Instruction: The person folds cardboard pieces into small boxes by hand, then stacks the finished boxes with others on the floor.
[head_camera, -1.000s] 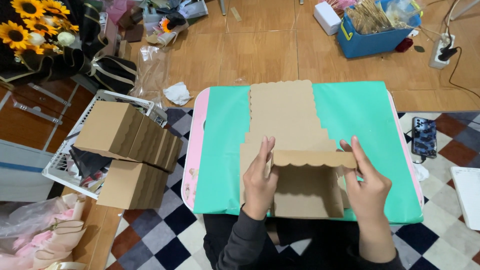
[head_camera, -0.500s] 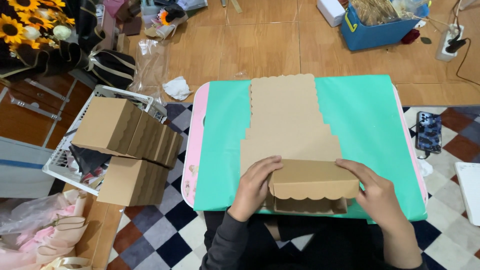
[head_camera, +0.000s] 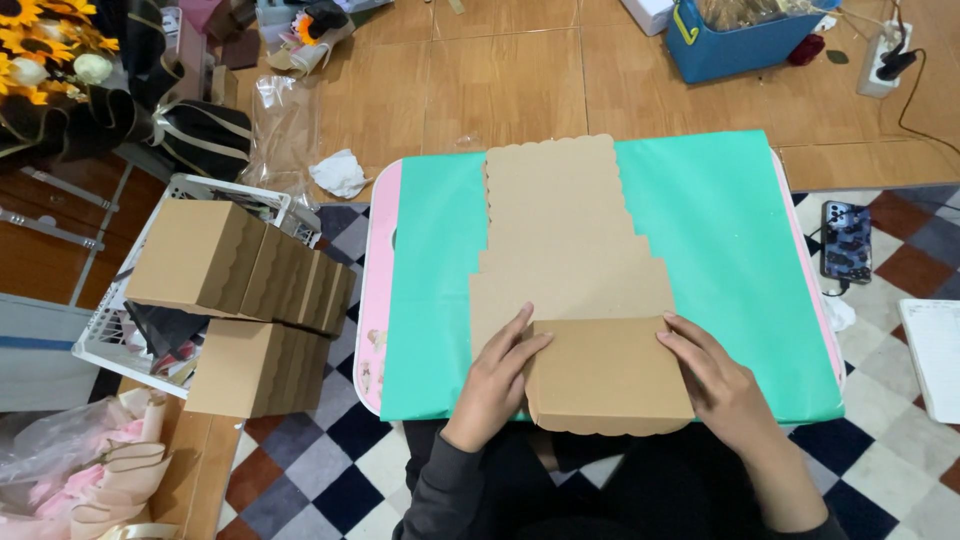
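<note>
At the near edge of the green-covered surface (head_camera: 720, 260), just in front of the person's body, lies a flat brown cardboard box blank (head_camera: 575, 240) with scalloped edges. Its long axis runs straight away from the person, from the folded end under the hands to the narrower scalloped end at the far side. The near part is folded over into a flap (head_camera: 608, 372), a rectangle lying flat on the sheet with its scalloped rim hanging just past the surface's edge.

Both hands flank that flap. The left hand (head_camera: 497, 380) rests open, fingers spread and flat, pressing on the flap's left edge and the sheet beside it; the right hand (head_camera: 722, 385) lies the same way on the right edge, fingers pointing inward. Neither is closed around anything (they press rather than grip). Each hand is equally near, one to each short side of the flap, and the rest of the blank stretches away beyond the fingertips.

To the left, well apart from the surface, a white wire basket (head_camera: 150, 300) carries a row of finished brown boxes (head_camera: 235, 265) leaning against one another, with a second stack (head_camera: 255, 365) just below it. At the far right on the floor stands a blue bin (head_camera: 745, 45), holding what looks like pale shredded filler. A phone (head_camera: 846, 240) lies on the checkered floor just beside the surface's right edge.
</note>
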